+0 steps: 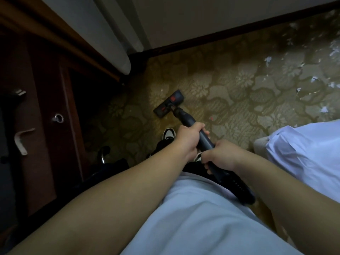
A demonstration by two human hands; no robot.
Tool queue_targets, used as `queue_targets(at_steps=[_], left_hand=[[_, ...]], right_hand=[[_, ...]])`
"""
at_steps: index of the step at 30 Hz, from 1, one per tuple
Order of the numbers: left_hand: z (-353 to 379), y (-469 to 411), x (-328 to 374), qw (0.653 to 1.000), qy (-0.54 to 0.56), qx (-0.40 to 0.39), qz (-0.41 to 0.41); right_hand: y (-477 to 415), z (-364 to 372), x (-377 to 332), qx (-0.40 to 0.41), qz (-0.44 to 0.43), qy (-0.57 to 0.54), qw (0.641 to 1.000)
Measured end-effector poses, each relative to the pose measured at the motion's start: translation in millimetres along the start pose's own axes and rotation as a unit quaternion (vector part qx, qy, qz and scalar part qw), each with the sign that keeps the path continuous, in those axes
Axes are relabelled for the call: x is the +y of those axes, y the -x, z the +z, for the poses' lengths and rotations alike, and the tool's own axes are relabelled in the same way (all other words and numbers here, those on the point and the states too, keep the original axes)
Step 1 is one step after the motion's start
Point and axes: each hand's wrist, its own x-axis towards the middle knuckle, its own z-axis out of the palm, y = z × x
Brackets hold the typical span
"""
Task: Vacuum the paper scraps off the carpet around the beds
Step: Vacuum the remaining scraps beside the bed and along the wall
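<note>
Single head-worn wide-angle view, facing steeply down over the person's torso (193, 218), carpet (230, 92) well below

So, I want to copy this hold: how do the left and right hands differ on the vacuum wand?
The left hand grips the vacuum wand farther down, nearer the floor head; the right hand grips it higher up. The left hand's fingers curl over from the left, the right hand's from the right. Both wrap fully round it.

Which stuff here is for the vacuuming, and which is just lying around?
For the job: vacuum wand, floor head, paper scraps, carpet, left hand and right hand gripping the wand.
Just there: white bedding, ring pull.
</note>
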Motion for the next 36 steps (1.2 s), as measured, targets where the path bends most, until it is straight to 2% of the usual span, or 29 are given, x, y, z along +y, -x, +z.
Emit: queue_targets(at_steps=[9, 17, 28, 36], left_hand=[[-84.6, -41.9, 126.5, 0.993, 0.04, 0.105, 0.048], [-149.0, -76.6, 201.3, 0.986, 0.118, 0.107, 0.057], [-134.7, -80.9, 173.9, 0.973, 0.207, 0.094, 0.039], [-130.0, -68.0, 128.8, 0.975, 0.176, 0.132, -0.016]], right_hand=[[-71.8, 55.8, -141.4, -0.033, -0.056, 0.06, 0.996], [-122.4, 95.3, -238.5, -0.051, -0.079, 0.155, 0.983], [-119.1, 69.2, -236.0, -0.071, -0.063, 0.291, 0.952], [-97.6, 83.6, -186.0, -0.124, -0.012, 0.251, 0.96]])
